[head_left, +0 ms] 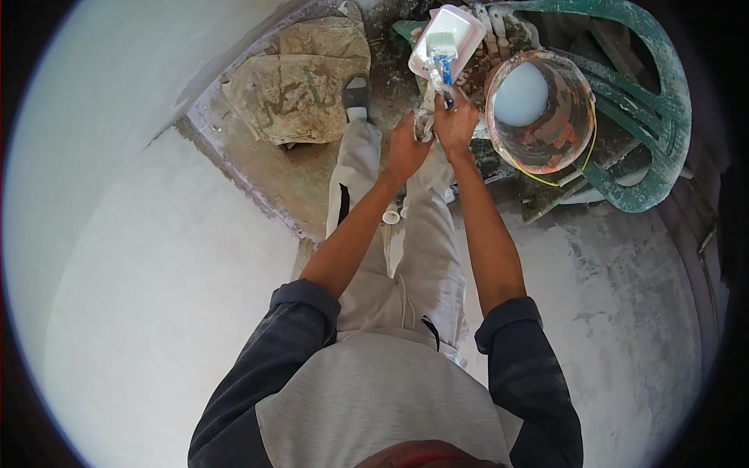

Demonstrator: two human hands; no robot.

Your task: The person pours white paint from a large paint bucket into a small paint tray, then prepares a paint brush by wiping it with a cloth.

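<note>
My right hand (456, 125) is closed around the lower end of a paintbrush (445, 69) with a blue, paint-smeared handle. The pale bristles point away from me, over a shallow white tray (466, 33). Beside it, my left hand (406, 150) is closed, fingers bent against a crumpled whitish piece (424, 117), perhaps cloth or plastic. Its exact kind is not clear. To the right of my right hand stands a paint-stained bucket (577, 117) with a yellow handle and pale liquid inside.
A green plastic chair (677, 101), splashed with white, lies around the bucket's right side. At the left, a dirty folded sack (300, 86) rests on the floor near my sandalled foot (356, 95). Small white cylindrical pieces (391, 215) show between my legs. A pale wall (117, 86) rises at the left.
</note>
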